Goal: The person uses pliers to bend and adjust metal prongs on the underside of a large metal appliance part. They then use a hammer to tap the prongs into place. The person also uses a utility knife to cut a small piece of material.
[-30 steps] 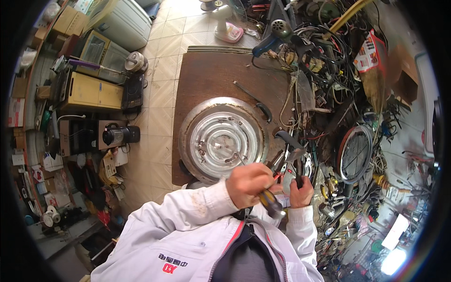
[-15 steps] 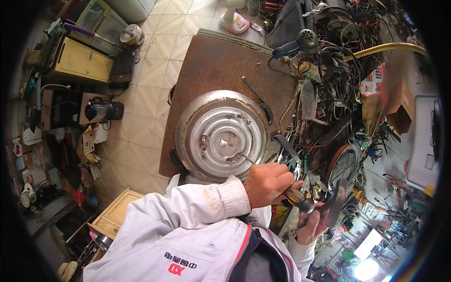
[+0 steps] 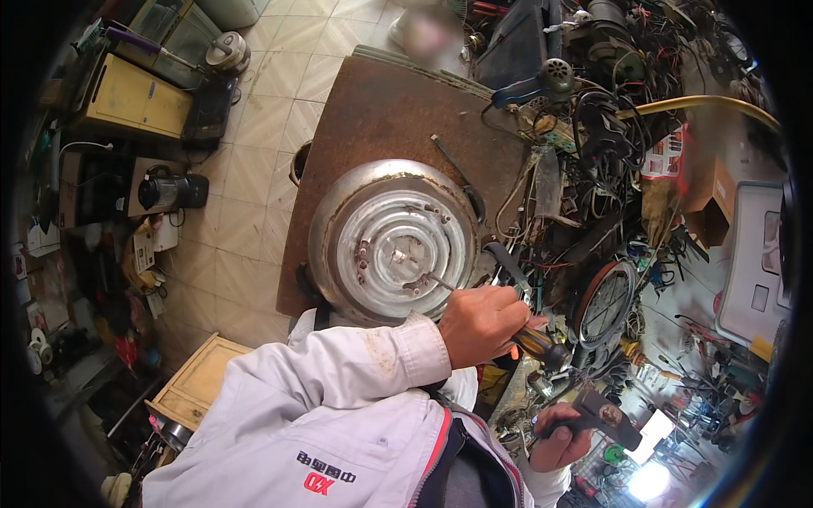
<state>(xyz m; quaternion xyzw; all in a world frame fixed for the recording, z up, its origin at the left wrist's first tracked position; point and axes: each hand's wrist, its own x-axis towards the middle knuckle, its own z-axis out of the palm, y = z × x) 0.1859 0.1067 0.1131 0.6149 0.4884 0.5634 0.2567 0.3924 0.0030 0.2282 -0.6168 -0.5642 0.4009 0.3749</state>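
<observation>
On the brown board lies a round metal vessel (image 3: pixel 334 199), its ringed underside facing up, with small rusty studs and a stained centre. My left hand (image 3: pixel 484 326) is closed around a screwdriver (image 3: pixel 542 345) with a yellow-and-black handle. The thin shaft slants left, and its tip meets the ringed base near a rusty stud at the lower right. Lower right of the handle, my right hand (image 3: pixel 561 436) grips a hammer (image 3: pixel 608 415). The dark hammer head is apart from the screwdriver's end. Part of the hammer's handle is hidden by my fingers.
The board (image 3: pixel 381 110) also carries a black-handled long tool (image 3: pixel 470 196) right of the vessel. A hair dryer (image 3: pixel 542 83), tangled cables and a wheel-like ring (image 3: pixel 605 303) crowd the right side. A wooden drawer unit (image 3: pixel 199 377) stands lower left, by the tiled floor.
My right hand has swung the hammer down and right, away from the screwdriver handle's end. The left hand keeps the screwdriver tip at about the same place. The view has shifted slightly.
</observation>
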